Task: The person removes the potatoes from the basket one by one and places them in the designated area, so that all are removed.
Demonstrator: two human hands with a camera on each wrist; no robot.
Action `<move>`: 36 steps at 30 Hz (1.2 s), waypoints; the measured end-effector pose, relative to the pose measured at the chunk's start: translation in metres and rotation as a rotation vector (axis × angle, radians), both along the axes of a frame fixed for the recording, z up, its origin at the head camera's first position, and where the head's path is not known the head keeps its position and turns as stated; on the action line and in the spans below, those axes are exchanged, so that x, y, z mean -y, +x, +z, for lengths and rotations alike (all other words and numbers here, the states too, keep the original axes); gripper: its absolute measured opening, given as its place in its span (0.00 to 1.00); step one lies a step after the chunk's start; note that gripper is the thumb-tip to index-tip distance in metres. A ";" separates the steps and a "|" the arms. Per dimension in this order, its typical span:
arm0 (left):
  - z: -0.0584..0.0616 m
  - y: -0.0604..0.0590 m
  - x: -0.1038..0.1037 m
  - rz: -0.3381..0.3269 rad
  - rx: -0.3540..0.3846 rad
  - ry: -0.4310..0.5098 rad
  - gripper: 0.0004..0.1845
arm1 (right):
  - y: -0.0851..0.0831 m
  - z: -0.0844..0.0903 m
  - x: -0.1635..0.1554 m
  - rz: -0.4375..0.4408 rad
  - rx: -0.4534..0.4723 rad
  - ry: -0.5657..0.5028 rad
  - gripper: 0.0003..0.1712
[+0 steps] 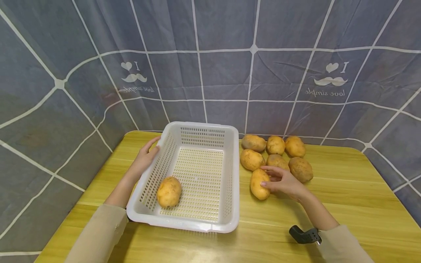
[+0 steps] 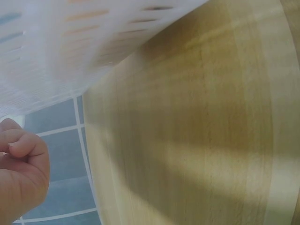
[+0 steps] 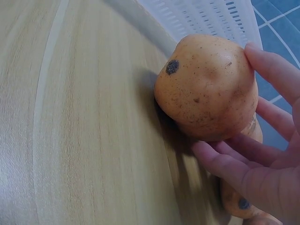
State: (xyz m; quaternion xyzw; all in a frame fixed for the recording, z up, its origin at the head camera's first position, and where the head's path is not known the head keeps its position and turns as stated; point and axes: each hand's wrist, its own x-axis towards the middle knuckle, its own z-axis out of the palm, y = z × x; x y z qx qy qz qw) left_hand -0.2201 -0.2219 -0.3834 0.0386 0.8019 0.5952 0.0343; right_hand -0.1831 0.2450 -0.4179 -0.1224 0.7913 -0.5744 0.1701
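A white perforated plastic basket (image 1: 231, 219) stands on the table with one potato (image 1: 169, 191) lying at its near left. My left hand (image 1: 144, 159) grips the basket's left rim; in the left wrist view that hand (image 2: 23, 173) shows curled fingers beside the basket wall (image 2: 70, 51). To the basket's right, my right hand (image 1: 284, 184) holds a yellow potato (image 1: 260, 184) between thumb and fingers. From the right wrist view, the held potato (image 3: 206, 89) has a dark spot, and I cannot tell whether it touches the table.
Several other potatoes (image 1: 276, 145) sit in a cluster behind the right hand, close to the back of the wooden table (image 1: 345, 182). A grey curtain with white lines (image 1: 227, 73) hangs along the back and sides. A black strap (image 1: 304, 235) is on the right wrist.
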 end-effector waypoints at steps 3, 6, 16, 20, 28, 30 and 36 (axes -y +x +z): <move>0.000 0.000 0.000 -0.003 0.000 -0.001 0.29 | 0.000 0.000 0.000 -0.006 -0.002 -0.002 0.38; 0.000 0.000 0.000 -0.005 0.000 -0.001 0.29 | 0.000 0.000 0.000 -0.010 0.000 -0.004 0.38; 0.000 0.000 0.001 -0.011 0.004 0.009 0.29 | 0.000 0.001 -0.001 -0.009 -0.012 0.005 0.38; 0.000 -0.001 0.001 -0.010 0.005 0.005 0.29 | 0.000 0.002 -0.001 -0.013 -0.002 -0.011 0.38; 0.001 0.001 0.000 -0.012 -0.001 0.006 0.29 | 0.004 0.015 -0.003 -0.019 -0.037 -0.034 0.38; 0.001 0.001 0.000 -0.012 -0.006 0.004 0.29 | 0.003 0.018 -0.003 -0.022 -0.040 -0.056 0.38; -0.001 0.000 0.001 -0.010 -0.016 0.003 0.29 | 0.001 0.028 0.001 -0.008 -0.077 -0.104 0.37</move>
